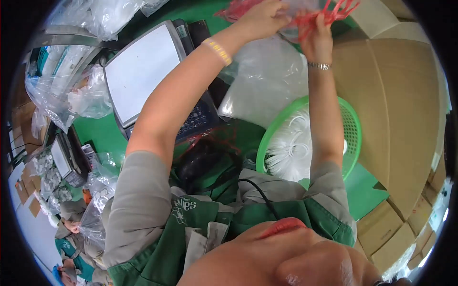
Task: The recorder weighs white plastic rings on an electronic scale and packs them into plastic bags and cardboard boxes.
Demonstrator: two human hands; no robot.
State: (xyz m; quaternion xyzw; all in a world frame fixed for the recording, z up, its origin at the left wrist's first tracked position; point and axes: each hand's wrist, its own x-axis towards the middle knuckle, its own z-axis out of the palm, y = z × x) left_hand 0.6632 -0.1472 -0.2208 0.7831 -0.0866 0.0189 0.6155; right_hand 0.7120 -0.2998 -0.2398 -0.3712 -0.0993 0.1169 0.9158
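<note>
Both of my arms reach to the far edge of the view. My right hand point(317, 42) is closed around a bunch of thin red plastic strips point(338, 12), whose loose ends fan out above the fingers. Just left of it, my left hand point(265, 20) has its fingers curled together. What they pinch, if anything, I cannot make out. Clear plastic film point(292, 31) shows between the hands. Behind the left hand lies another red bundle point(234, 10), partly hidden by it. Below the hands rests a stack of clear plastic bags point(267, 71).
A digital scale point(143, 71) with a white plate stands left. A green basket point(358, 138) under my right forearm holds white strips point(288, 148). Open cardboard boxes point(377, 95) rise on the right. Filled clear bags point(86, 90) crowd the left; another person point(71, 226) works beyond.
</note>
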